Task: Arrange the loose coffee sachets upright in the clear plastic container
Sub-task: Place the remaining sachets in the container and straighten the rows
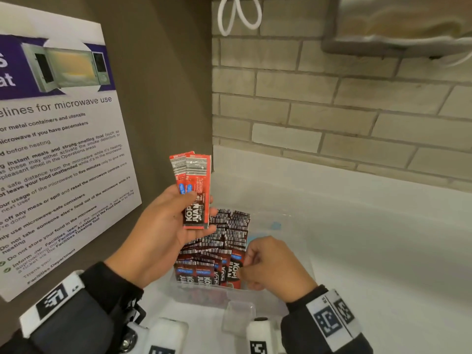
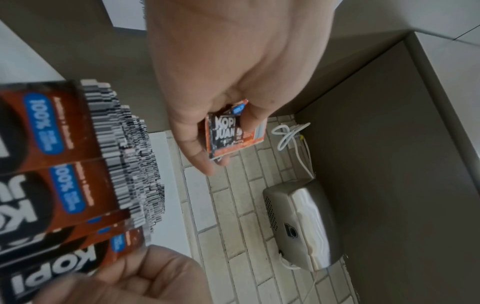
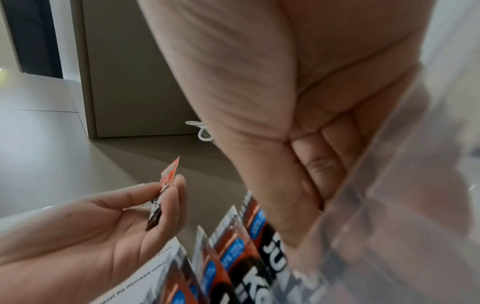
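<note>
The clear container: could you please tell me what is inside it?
The container holds rows of upright sachets. The right hand covers some; the floor beneath them is hidden.

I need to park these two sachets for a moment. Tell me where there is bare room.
Bare white counter lies right of the clear container, up to the brick wall. Inside the container, the far right part, beyond the right hand, looks free. Its left side is crowded with packed sachets, under the left hand holding the two sachets.
</note>
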